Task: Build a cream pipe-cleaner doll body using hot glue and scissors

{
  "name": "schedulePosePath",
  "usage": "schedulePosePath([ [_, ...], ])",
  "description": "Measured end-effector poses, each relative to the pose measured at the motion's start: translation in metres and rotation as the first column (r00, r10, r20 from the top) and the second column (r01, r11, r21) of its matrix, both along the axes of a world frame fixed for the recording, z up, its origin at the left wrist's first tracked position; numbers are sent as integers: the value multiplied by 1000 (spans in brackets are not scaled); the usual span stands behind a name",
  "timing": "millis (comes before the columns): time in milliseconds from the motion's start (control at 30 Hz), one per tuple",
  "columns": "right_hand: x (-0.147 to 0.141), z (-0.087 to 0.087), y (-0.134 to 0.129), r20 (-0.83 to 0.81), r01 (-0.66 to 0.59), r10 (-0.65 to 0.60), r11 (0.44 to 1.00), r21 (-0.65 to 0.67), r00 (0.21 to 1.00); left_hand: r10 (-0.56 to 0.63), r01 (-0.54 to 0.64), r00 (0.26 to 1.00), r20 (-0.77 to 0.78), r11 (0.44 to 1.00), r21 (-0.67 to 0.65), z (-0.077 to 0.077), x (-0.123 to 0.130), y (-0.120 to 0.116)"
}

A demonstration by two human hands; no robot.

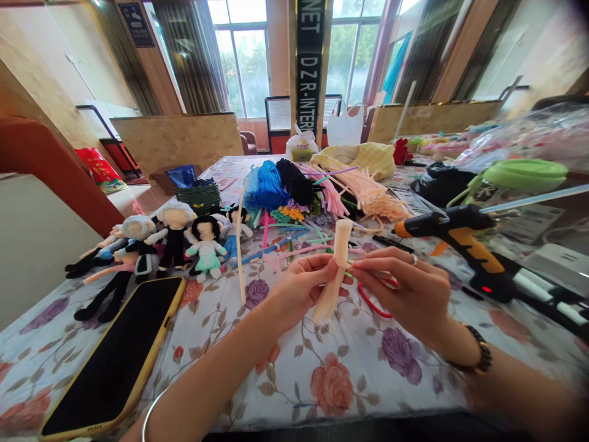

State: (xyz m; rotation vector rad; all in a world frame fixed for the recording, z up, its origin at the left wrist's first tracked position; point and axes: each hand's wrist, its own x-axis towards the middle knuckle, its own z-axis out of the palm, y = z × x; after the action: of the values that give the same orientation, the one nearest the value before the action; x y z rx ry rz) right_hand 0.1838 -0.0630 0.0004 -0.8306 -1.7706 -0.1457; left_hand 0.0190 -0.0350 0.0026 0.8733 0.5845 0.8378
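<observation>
The left hand (301, 285) is closed around a cream, fuzzy bundle of soft strips (342, 245), its thumb across the front; the bundle stands nearly upright, slightly tilted, above the table. The right hand (409, 285) brings its thumb and fingertips narrowly together at the bundle's side; I cannot tell whether they pinch it or something small beside it. Just below those fingers, a curved red fuzzy strip (369, 304) lies on the white, flower-printed tablecloth (225, 362).

Near the left forearm lies a black-screened phone in a yellow case (115, 356). Beyond it sits a group of small dolls, among them a black-haired doll in a mint-green dress (209, 252). To the right of the right hand stands a black and orange glue gun (464, 236), a red light glowing on it. Farther back, bright blue strips (265, 184), black strips (294, 179) and peach strips (372, 193) lie heaped together.
</observation>
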Motion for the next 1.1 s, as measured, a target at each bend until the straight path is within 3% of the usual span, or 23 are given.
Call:
schedulePosePath([
  [333, -2, 1, 4, -61, -73, 65, 990, -124, 996, 24, -22, 999, -25, 998, 62, -4, -2, 1],
  [467, -1, 0, 5, -28, -46, 43, 995, -83, 999, 74, -69, 996, -45, 991, 113, -1, 0, -1],
  [733, 0, -1, 4, 16, -15, 17, 995, -94, 1000, 141, -132, 985, -97, 987, 87, 1, 0, -2],
  [967, 0, -3, 4, 18, -15, 17, 996, -91, 1000, 172, -168, 984, -47, 982, 87, -4, 0, 1],
  [1100, 0, -4, 3, 12, -31, 32, 997, -69, 999, 214, -207, 976, -29, 966, 157, -5, 1, 2],
])
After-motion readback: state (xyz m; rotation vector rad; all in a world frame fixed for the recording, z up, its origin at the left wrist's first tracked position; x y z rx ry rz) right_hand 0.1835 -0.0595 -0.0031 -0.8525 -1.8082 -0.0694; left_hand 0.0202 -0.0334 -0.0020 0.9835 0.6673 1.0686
